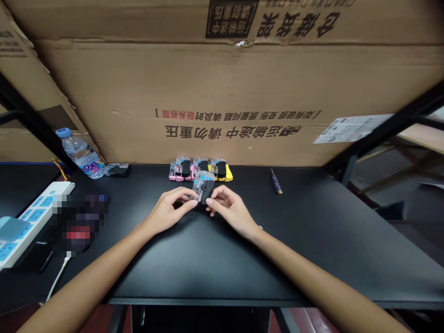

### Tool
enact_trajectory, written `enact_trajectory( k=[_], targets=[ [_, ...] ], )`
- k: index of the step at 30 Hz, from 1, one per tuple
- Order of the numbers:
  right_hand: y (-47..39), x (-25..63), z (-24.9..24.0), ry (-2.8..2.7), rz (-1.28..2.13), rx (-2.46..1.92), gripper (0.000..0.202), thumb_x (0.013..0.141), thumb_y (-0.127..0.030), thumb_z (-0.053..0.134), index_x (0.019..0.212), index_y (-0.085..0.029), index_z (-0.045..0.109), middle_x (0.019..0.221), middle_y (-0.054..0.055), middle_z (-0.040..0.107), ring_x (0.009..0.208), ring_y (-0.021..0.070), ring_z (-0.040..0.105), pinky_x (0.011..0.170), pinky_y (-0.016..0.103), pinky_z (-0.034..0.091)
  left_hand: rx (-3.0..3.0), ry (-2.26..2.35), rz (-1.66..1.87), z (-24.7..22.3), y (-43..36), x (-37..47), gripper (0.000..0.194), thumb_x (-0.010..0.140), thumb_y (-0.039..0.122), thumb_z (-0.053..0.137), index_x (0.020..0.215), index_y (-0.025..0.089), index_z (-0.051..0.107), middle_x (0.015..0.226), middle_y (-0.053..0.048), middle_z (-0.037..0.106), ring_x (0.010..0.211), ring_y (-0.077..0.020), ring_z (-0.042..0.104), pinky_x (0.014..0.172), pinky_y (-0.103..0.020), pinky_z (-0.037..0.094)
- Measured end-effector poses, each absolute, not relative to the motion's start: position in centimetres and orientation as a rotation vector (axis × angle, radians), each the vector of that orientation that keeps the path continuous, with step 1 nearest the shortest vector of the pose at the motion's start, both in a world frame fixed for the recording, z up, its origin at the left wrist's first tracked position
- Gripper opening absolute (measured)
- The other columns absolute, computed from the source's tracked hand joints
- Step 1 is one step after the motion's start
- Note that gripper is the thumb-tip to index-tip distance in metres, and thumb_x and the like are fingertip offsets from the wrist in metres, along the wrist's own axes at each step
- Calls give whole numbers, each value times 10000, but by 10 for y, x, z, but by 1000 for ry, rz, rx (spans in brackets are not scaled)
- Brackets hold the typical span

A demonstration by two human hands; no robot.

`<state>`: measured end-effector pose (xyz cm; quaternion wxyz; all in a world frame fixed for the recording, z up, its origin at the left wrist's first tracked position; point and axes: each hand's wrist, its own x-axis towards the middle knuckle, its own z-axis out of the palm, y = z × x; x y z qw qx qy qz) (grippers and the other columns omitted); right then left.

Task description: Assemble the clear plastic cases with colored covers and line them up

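Both hands hold a small clear-and-black plastic unit (204, 187) with a round black part on its face, raised a little above the black table. My left hand (170, 207) pinches its left side between thumb and fingers. At its lower right edge, the thumb and fingers of my right hand (231, 209) close on it. Just behind stand similar units in clear and black plastic, one with a pink base (179, 169) and one with a yellow base (222, 169). Another unit (201, 165) between them is partly hidden.
A large cardboard sheet (222, 88) walls off the table's back. A small screwdriver (276, 181) lies at right. On the left are a water bottle (83, 155), another black-and-clear unit (118, 170), a white power strip (38, 215), a blurred-out dark object (81, 224) and a white cable (58, 275).
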<state>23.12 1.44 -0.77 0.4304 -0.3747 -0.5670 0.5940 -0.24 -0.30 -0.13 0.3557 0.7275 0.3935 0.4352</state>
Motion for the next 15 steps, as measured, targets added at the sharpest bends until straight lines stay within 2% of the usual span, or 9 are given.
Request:
enact_trajectory(
  k=[2, 4, 7, 10, 15],
  targets=[
    [12, 228, -10, -1463, 1468, -934, 497, 810, -554, 890, 872, -247, 504, 758, -40, 618, 652, 137, 626, 619, 296, 549, 1746, 1060, 1143, -2, -2, 1, 247, 964, 414, 755, 893, 198, 658, 889, -15, 740, 813, -153, 708, 823, -290, 575],
    [12, 226, -12, -1488, 1440, -951, 503, 805, -538, 891, 894, -251, 488, 799, -38, 612, 647, 129, 606, 613, 298, 541, 1641, 1086, 1146, -2, 0, 2, 333, 906, 432, 806, 826, 205, 575, 798, 8, 700, 742, -143, 680, 765, -279, 559],
    [18, 227, -11, -1414, 1355, -996, 533, 770, -535, 903, 939, -257, 481, 931, -7, 639, 670, 128, 603, 595, 301, 543, 1571, 1102, 1177, 2, 4, -4, 385, 865, 489, 825, 833, 215, 557, 797, 3, 696, 743, -153, 683, 742, -282, 559],
    [24, 230, -5, -1298, 1296, -1023, 570, 728, -573, 907, 941, -258, 484, 981, 11, 665, 670, 126, 587, 560, 284, 513, 1539, 1156, 1276, 3, 10, -13, 407, 848, 523, 835, 850, 218, 565, 845, -4, 693, 792, -158, 693, 782, -284, 566],
    [17, 230, -3, -1410, 1368, -991, 518, 726, -552, 924, 888, -233, 549, 816, -34, 628, 618, 102, 525, 589, 272, 476, 1608, 1116, 1130, -8, 8, -8, 372, 875, 464, 834, 860, 206, 567, 838, 5, 665, 779, -145, 657, 793, -277, 543]
  ],
)
